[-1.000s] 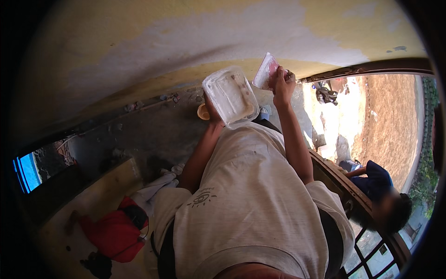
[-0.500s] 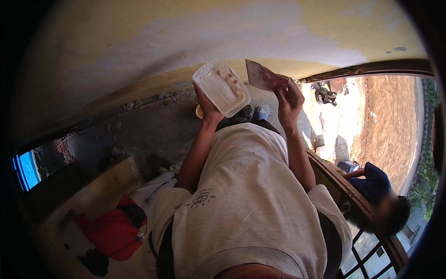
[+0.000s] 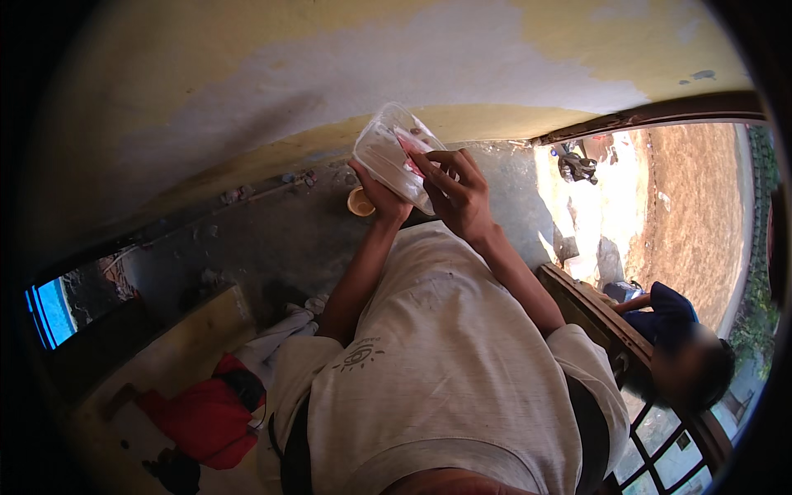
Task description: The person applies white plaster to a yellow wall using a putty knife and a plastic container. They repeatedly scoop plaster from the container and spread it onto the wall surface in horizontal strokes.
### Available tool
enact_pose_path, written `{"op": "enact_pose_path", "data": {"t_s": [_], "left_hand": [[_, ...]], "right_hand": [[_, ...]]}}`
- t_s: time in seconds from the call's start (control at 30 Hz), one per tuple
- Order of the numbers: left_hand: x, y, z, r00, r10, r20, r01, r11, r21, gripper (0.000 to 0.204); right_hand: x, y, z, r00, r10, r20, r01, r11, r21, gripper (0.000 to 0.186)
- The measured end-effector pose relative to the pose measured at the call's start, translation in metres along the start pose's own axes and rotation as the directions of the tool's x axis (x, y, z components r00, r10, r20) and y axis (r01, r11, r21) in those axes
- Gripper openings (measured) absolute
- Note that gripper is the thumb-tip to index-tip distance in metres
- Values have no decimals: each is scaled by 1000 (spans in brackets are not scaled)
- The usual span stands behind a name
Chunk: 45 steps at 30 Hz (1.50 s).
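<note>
My left hand [image 3: 384, 198] grips a clear plastic tub [image 3: 381, 151] by its lower left side, tilted in front of the wall. White paste smears the inside of the tub. Between the bent fingers of my right hand [image 3: 462, 191] is a putty knife [image 3: 410, 148] with a flat, reddish, paste-smeared blade. The blade reaches into the tub; whether it touches the bottom I cannot tell. My fingers cover most of the knife's rear part.
A wall [image 3: 396, 58] with yellow paint and pale patches stands ahead. An orange-brown bowl [image 3: 360, 201] sits on the grey floor. One person in red [image 3: 202, 417] is at lower left; another in dark blue [image 3: 672, 313] is beyond the window frame [image 3: 590, 318] at right.
My right hand has moved left and brought the putty knife from beside the tub into it. The tub has tilted, and the bowl on the floor shows more fully.
</note>
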<state>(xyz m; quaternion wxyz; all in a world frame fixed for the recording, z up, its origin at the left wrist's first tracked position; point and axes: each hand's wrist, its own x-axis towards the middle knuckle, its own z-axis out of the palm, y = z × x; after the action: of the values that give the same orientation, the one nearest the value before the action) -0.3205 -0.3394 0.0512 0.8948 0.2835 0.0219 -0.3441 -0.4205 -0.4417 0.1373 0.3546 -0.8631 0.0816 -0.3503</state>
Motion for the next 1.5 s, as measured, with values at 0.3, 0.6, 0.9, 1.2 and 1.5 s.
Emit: {"op": "enact_pose_path", "data": {"t_s": [0.3, 0.6, 0.9, 1.2, 1.5], "left_hand": [[-9, -1, 7, 998, 34, -61, -30, 998, 64, 90], [-7, 0, 0, 999, 30, -23, -29, 999, 42, 89], [-5, 3, 5, 999, 10, -36, -10, 1000, 6, 89], [9, 12, -6, 996, 4, -92, -7, 999, -41, 89], [10, 8, 0, 993, -77, -91, 77, 997, -7, 83]], "right_hand": [[2, -2, 14, 998, 42, -54, -44, 999, -23, 57], [3, -3, 17, 997, 34, -75, -37, 999, -40, 55], [5, 2, 22, 994, 47, -99, -55, 995, -86, 53], [20, 26, -18, 947, 157, -281, -192, 976, -101, 39], [6, 41, -44, 979, 119, -165, -127, 991, -37, 30]]}}
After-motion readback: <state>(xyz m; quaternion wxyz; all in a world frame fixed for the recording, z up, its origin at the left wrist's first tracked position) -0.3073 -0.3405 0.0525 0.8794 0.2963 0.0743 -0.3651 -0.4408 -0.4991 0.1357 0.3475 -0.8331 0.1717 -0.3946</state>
